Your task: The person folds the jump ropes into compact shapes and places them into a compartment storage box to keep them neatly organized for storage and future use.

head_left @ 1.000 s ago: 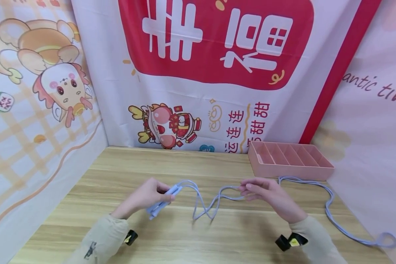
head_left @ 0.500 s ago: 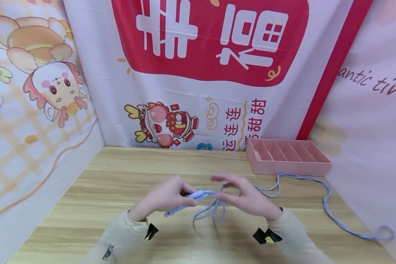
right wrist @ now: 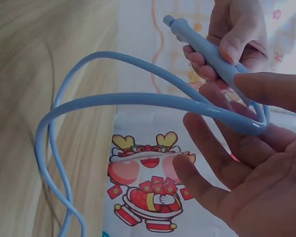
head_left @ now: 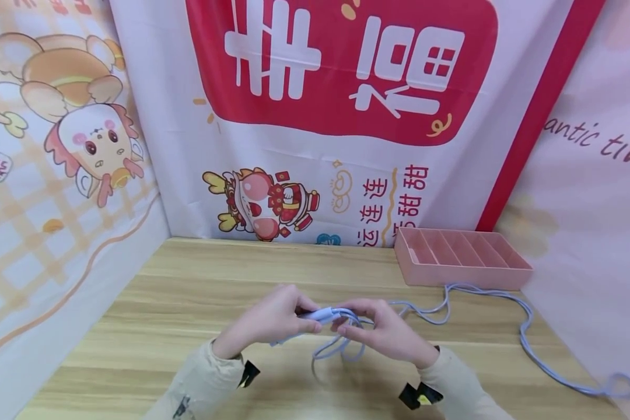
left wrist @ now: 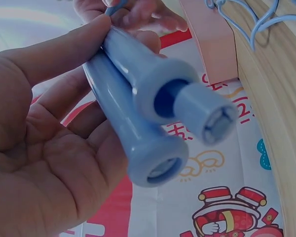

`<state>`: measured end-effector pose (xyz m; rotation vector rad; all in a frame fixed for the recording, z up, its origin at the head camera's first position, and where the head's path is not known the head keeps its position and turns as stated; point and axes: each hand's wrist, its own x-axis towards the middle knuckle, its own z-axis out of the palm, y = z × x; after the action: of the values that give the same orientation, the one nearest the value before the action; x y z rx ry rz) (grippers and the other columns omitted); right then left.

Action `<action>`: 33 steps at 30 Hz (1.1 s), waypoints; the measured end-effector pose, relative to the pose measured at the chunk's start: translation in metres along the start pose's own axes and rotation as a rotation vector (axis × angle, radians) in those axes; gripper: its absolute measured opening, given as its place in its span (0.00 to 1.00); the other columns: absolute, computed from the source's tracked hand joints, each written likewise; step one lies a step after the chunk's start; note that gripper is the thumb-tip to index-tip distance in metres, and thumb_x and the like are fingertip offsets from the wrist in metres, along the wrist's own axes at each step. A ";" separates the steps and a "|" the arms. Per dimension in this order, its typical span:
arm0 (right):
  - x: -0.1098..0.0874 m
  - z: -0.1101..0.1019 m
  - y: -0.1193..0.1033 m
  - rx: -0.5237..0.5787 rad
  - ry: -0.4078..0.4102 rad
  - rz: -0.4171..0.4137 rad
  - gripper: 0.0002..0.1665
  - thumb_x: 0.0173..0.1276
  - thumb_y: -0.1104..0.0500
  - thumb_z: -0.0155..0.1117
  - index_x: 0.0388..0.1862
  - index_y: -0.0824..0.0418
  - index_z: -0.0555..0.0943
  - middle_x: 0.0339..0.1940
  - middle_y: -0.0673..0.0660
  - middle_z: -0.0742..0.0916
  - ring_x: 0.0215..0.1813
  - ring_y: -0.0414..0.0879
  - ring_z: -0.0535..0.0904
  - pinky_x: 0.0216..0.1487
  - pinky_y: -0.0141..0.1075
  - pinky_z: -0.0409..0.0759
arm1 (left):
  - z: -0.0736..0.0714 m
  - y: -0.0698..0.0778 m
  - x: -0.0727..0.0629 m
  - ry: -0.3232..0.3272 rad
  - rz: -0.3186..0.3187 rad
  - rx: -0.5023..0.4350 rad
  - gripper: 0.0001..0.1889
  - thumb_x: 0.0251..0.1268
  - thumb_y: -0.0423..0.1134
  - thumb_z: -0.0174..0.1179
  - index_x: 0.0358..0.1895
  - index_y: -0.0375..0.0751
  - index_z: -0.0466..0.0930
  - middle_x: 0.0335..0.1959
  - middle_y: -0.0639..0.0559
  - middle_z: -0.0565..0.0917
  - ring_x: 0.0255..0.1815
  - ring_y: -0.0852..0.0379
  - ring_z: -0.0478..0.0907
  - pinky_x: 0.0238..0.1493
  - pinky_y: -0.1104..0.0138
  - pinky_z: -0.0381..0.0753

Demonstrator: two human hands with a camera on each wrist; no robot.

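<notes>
Pink divided box (head_left: 467, 276): on wooden table (head_left: 231, 265). Two blue handles (left wrist: 116, 112): left of box, nearer viewer, clamped in left hand (head_left: 275, 318). Blue cord (right wrist: 138, 99): loop pinched by right hand (head_left: 388, 332), left of box; further length before box.

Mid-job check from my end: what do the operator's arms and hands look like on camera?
Both hands are bare. The left sleeve and right sleeve are pale beige; the left has a dark marking, too small to read. At each wrist sits a small black fitting with a yellow patch.
</notes>
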<state>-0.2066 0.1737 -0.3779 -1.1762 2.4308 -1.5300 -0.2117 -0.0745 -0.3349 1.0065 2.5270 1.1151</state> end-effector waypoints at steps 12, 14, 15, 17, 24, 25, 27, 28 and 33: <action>0.000 -0.005 -0.009 0.060 0.020 0.038 0.11 0.73 0.64 0.61 0.50 0.65 0.84 0.31 0.54 0.88 0.37 0.50 0.85 0.45 0.41 0.82 | -0.002 0.003 0.003 0.015 0.035 0.026 0.07 0.62 0.37 0.70 0.42 0.43 0.90 0.24 0.62 0.81 0.22 0.63 0.70 0.22 0.70 0.69; -0.001 -0.006 -0.009 0.053 0.013 0.051 0.10 0.74 0.64 0.59 0.48 0.64 0.85 0.29 0.53 0.88 0.36 0.49 0.85 0.43 0.40 0.82 | -0.001 0.003 0.003 0.014 0.033 0.018 0.07 0.62 0.36 0.69 0.42 0.42 0.90 0.24 0.62 0.82 0.22 0.63 0.70 0.22 0.70 0.69; -0.001 -0.007 -0.009 0.050 0.009 0.061 0.10 0.74 0.63 0.59 0.47 0.63 0.85 0.29 0.53 0.87 0.36 0.49 0.85 0.42 0.40 0.81 | -0.001 0.002 0.003 0.013 0.031 0.013 0.07 0.62 0.36 0.69 0.42 0.41 0.90 0.25 0.61 0.82 0.21 0.63 0.70 0.22 0.70 0.68; -0.002 -0.008 -0.009 0.058 0.007 0.082 0.10 0.75 0.63 0.58 0.45 0.63 0.86 0.28 0.54 0.87 0.35 0.50 0.85 0.41 0.40 0.81 | -0.001 0.001 0.003 0.015 0.029 0.001 0.07 0.62 0.36 0.69 0.42 0.41 0.90 0.25 0.61 0.82 0.21 0.63 0.70 0.22 0.70 0.69; -0.005 -0.018 -0.004 0.153 0.080 0.174 0.12 0.75 0.59 0.58 0.44 0.65 0.86 0.27 0.59 0.85 0.32 0.49 0.82 0.42 0.39 0.81 | -0.004 -0.004 0.002 0.023 0.002 -0.056 0.04 0.64 0.36 0.68 0.40 0.46 0.89 0.26 0.58 0.82 0.21 0.61 0.71 0.22 0.69 0.70; -0.005 -0.020 -0.004 0.161 0.097 0.182 0.13 0.76 0.58 0.58 0.44 0.66 0.85 0.26 0.60 0.84 0.32 0.48 0.82 0.42 0.39 0.82 | -0.005 -0.004 0.002 0.022 -0.001 -0.073 0.04 0.64 0.36 0.67 0.40 0.45 0.88 0.26 0.57 0.82 0.22 0.60 0.73 0.22 0.68 0.71; -0.005 -0.024 -0.005 0.163 0.119 0.193 0.14 0.76 0.57 0.57 0.44 0.66 0.85 0.26 0.61 0.83 0.33 0.48 0.80 0.41 0.41 0.81 | -0.007 -0.006 0.001 0.015 -0.007 -0.123 0.05 0.66 0.36 0.66 0.42 0.43 0.87 0.28 0.54 0.82 0.23 0.57 0.76 0.23 0.67 0.76; -0.006 -0.026 -0.005 0.163 0.128 0.193 0.14 0.77 0.57 0.57 0.43 0.66 0.84 0.26 0.61 0.82 0.33 0.49 0.79 0.41 0.42 0.81 | -0.008 -0.006 0.001 0.009 -0.012 -0.148 0.06 0.66 0.37 0.66 0.42 0.42 0.87 0.28 0.53 0.82 0.24 0.56 0.78 0.24 0.65 0.79; -0.008 -0.037 -0.007 0.123 0.178 0.192 0.14 0.77 0.57 0.56 0.44 0.64 0.85 0.24 0.60 0.79 0.30 0.51 0.76 0.35 0.39 0.78 | -0.009 -0.009 0.000 -0.027 0.005 -0.172 0.06 0.71 0.39 0.61 0.43 0.41 0.84 0.27 0.52 0.82 0.22 0.51 0.80 0.21 0.61 0.81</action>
<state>-0.2120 0.2051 -0.3563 -0.7915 2.4282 -1.7604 -0.2204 -0.0841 -0.3350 0.9757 2.3615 1.2854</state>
